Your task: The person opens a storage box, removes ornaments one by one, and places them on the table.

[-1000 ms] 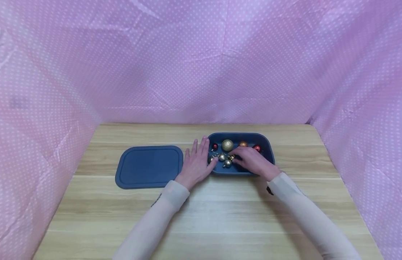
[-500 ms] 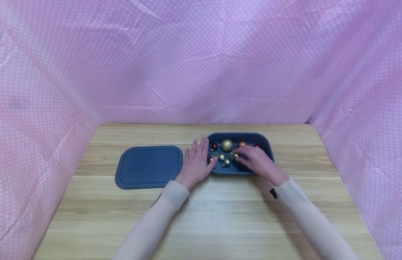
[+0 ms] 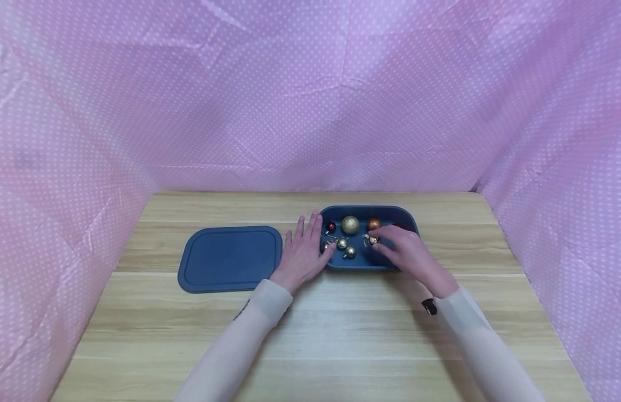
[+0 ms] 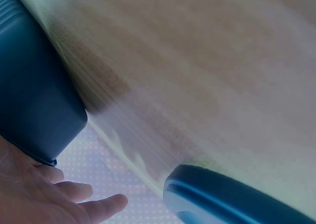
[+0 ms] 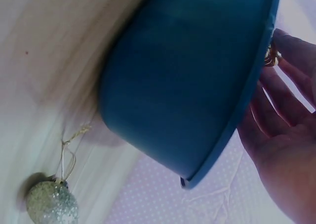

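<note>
A dark blue box holds several Christmas baubles. My right hand reaches over its right part and pinches a small gold bauble between thumb and fingertips. In the right wrist view this gold bauble shows just past the box rim. My left hand lies with straight fingers against the box's left end, thumb over the rim. Inside are a large glittery gold bauble, an orange bauble, a small red bauble and smaller gold baubles. Another red bauble is mostly hidden behind my right hand.
A flat blue lid lies on the wooden table, left of my left hand. The right wrist view shows a glittery bauble with a string loop on the table outside the box. Pink dotted cloth surrounds the table.
My right hand has moved a little rightward inside the box, carrying the small gold bauble away from the other gold ones. The left hand stays in place.
</note>
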### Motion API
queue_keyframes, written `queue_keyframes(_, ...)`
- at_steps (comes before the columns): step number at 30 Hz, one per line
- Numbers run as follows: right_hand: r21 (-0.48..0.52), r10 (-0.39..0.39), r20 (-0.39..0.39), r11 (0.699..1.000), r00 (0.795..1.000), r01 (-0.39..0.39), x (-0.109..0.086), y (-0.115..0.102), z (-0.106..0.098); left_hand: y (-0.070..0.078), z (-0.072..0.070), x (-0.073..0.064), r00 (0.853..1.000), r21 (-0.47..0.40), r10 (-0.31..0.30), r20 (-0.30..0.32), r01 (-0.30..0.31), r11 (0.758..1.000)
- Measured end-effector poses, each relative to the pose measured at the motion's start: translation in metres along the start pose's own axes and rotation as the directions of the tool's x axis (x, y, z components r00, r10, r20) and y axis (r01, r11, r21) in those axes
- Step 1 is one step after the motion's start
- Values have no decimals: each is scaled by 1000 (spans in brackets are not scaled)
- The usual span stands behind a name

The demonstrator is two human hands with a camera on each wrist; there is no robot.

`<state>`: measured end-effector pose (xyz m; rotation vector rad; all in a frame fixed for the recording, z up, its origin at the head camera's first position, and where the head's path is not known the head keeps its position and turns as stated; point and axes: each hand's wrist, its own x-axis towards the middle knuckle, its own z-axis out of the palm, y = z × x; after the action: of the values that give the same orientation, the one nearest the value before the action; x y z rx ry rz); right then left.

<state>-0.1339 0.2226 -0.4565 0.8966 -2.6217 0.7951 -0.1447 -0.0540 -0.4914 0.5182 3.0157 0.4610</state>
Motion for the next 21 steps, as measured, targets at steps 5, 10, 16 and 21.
queue_keyframes(5, 22, 37, -16, 999, 999, -37, -5, -2, -5, 0, 1, 1, 1000, -2, 5, -10, -5, 1000)
queue_keyframes(10, 31, 85, -24, 996, 996, -84, -10, -4, -10, -1, 1, 1, 1000, -1, 6, -12, -6, 1000)
queue_keyframes(16, 34, 135, -70, 991, 988, -133, -15, -7, -19, 0, 0, 1, 1000, 2, 3, -6, -3, 1000)
queue_keyframes(21, 27, 160, -90, 987, 983, -158, -21, -7, -25, 0, 0, 1, 1000, -4, -1, 4, 1, 1000)
